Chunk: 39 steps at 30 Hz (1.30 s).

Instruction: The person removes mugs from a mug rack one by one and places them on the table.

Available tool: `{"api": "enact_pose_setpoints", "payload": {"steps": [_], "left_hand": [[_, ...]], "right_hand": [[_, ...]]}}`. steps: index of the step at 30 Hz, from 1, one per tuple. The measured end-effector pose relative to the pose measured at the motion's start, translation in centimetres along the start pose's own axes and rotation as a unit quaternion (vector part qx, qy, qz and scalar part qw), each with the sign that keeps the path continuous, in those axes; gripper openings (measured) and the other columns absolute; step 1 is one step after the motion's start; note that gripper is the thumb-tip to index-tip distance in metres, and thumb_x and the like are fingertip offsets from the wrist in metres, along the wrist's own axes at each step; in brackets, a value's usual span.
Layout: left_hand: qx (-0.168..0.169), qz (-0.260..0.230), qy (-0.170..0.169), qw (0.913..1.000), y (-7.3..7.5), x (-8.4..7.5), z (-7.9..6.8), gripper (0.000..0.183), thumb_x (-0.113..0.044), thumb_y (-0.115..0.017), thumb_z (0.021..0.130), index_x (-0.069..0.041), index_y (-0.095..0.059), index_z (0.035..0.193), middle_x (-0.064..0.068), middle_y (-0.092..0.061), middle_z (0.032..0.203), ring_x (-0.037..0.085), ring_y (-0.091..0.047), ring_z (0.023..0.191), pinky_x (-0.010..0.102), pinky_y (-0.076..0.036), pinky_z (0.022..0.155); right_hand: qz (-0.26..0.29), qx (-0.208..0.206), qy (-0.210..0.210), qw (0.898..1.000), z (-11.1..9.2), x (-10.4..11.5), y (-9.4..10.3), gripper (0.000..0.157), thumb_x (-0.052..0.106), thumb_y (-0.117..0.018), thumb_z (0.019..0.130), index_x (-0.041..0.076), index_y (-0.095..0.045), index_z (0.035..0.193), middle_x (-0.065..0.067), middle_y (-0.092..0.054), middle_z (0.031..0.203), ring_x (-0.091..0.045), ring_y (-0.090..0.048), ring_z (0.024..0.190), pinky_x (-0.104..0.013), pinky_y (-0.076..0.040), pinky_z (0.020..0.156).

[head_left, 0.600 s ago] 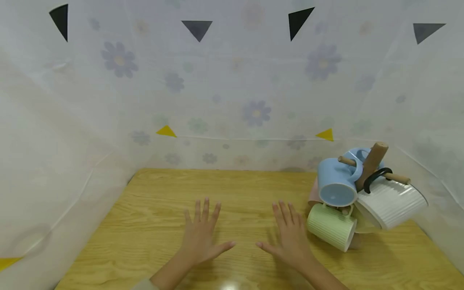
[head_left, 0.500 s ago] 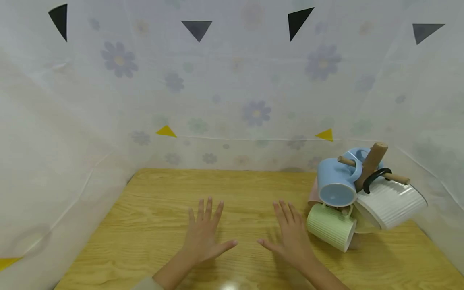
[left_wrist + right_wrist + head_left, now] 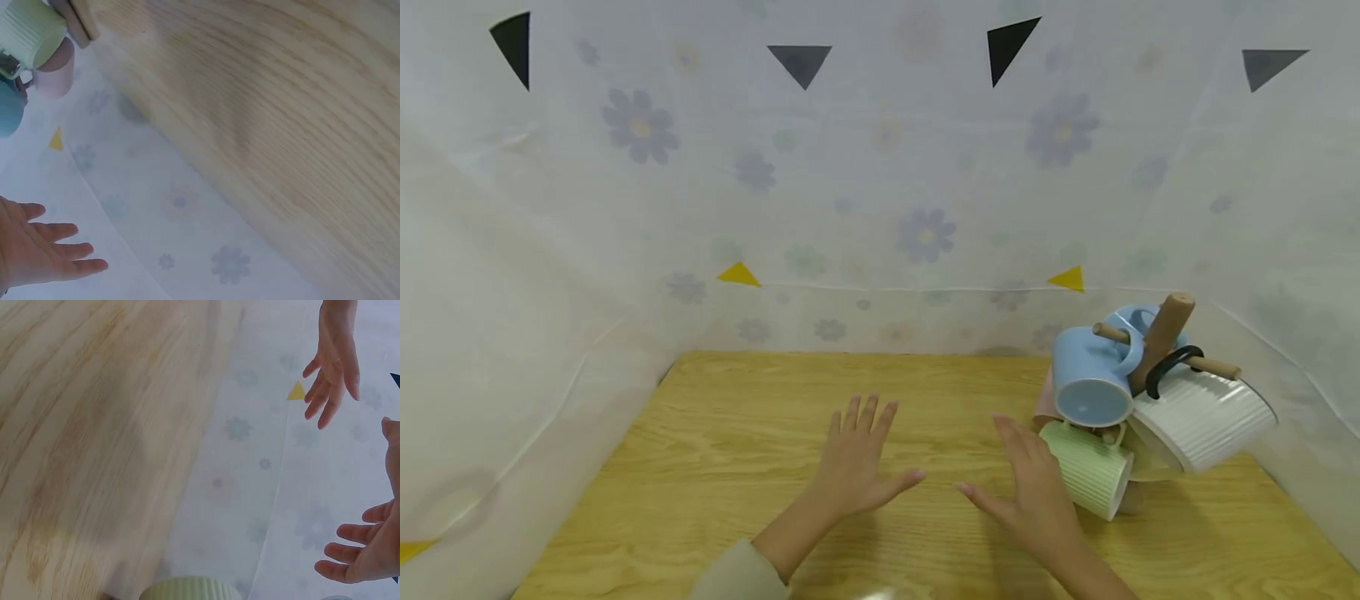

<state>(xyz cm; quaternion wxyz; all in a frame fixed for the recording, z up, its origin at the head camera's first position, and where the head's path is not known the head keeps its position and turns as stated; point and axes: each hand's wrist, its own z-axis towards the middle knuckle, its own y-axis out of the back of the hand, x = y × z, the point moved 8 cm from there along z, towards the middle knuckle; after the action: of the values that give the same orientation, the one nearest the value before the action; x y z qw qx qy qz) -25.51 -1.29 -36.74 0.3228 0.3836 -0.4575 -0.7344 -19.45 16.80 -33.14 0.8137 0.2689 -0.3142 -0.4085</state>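
Observation:
My left hand (image 3: 853,467) hovers over the middle of the wooden table with fingers spread, holding nothing. To its right, my right hand (image 3: 1037,496) is also extended and holds nothing; its fingers overlap the edge of a ribbed light-green mug (image 3: 1092,475) in the head view. That mug hangs low on a wooden mug tree (image 3: 1165,342). Above it hangs a blue mug (image 3: 1086,375), with another blue mug (image 3: 1123,318) behind. On the right peg is a white ribbed mug (image 3: 1210,421) with a black handle. A pink mug (image 3: 55,78) is partly hidden behind in the head view.
The wooden table (image 3: 737,417) reaches back to a pale flowered sheet (image 3: 850,183), which also encloses both sides. Black and yellow triangles mark the sheet. The loaded mug tree stands at the table's right side.
My left hand has moved right and slightly away from me. My right hand has moved right, its fingers drawn closer together, nearer the green mug. The head view has shifted slightly.

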Motion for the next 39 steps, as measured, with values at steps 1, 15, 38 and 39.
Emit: {"api": "enact_pose_setpoints", "payload": {"steps": [1,15,38,39], "left_hand": [[-0.006,-0.01,-0.004,0.9999,0.1,-0.3,0.3,0.089,-0.071,-0.04,0.083,-0.01,-0.027,0.146,0.02,-0.028,0.15,0.044,-0.024,0.137,0.063,-0.023,0.106],[-0.093,-0.118,-0.065,0.9864,1.7,-4.1,4.4,0.088,-0.074,-0.02,0.086,-0.006,-0.042,0.137,0.015,-0.046,0.138,0.035,-0.043,0.127,0.055,-0.037,0.1],[-0.127,-0.099,-0.131,0.9783,2.3,-10.1,8.8,0.051,-0.043,-0.053,0.09,-0.008,-0.052,0.128,0.008,-0.057,0.127,0.022,-0.054,0.117,0.036,-0.047,0.095],[-0.129,-0.095,-0.132,0.9781,2.5,-10.4,9.1,0.05,-0.043,-0.052,0.091,-0.008,-0.052,0.127,0.008,-0.057,0.127,0.022,-0.054,0.117,0.035,-0.047,0.095]], "right_hand": [[0.003,-0.005,0.001,1.0,0.0,-0.1,0.4,0.083,0.035,-0.081,0.066,-0.003,-0.045,0.131,-0.021,-0.057,0.122,-0.04,-0.054,0.106,-0.057,-0.045,0.082],[0.027,-0.1,-0.004,0.995,-1.4,-2.9,6.7,0.065,0.017,-0.083,0.064,-0.006,-0.056,0.119,-0.022,-0.064,0.107,0.009,-0.043,0.105,0.001,-0.024,0.092],[-0.063,-0.276,-0.05,0.958,-1.4,-9.2,15.9,0.054,0.04,-0.063,0.084,-0.013,-0.065,0.092,0.005,-0.057,0.072,0.025,-0.032,0.079,0.001,-0.025,0.069],[-0.063,-0.284,-0.053,0.955,-1.3,-9.5,16.2,0.055,0.041,-0.063,0.083,-0.014,-0.065,0.091,0.013,-0.054,0.074,0.025,-0.032,0.078,0.001,-0.025,0.068]]}}
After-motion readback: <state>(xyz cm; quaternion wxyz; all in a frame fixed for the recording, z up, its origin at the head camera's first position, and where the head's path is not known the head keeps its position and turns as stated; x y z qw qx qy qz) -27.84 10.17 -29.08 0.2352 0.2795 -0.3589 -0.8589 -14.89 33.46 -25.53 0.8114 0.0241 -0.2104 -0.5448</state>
